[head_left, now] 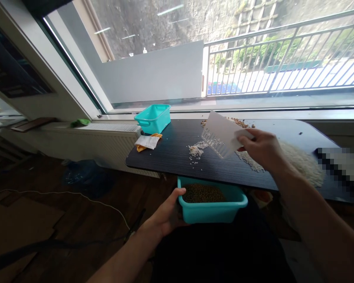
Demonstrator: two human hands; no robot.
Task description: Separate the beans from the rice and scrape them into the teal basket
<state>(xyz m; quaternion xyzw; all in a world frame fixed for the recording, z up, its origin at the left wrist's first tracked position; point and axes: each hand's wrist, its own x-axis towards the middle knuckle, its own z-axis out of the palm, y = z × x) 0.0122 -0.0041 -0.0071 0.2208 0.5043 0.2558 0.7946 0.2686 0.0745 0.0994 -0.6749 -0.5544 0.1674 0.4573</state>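
My right hand (259, 147) is closed round the handle of a white slotted scoop (221, 131), raised above the dark table (171, 157). Beneath the scoop lie a small scatter of white rice-like grains (197, 149) and, partly hidden by it and my hand, brown pellets or beans (238, 122). A larger heap of white grains (302, 161) spreads behind my right wrist. My left hand (172, 208) grips the left end of a turquoise plastic bin (214, 212), thumb over its rim. Small brownish-green beans or pellets (205, 193) cover its bottom, below the table's front edge.
Another turquoise bin (157, 118) stands at the table's back left, with a white and orange cloth or packet (148, 142) before it. A blurred-out flat object (342, 167) lies at the right. A radiator (118, 137) and window run behind; a pale cable (85, 197) crosses the floor.
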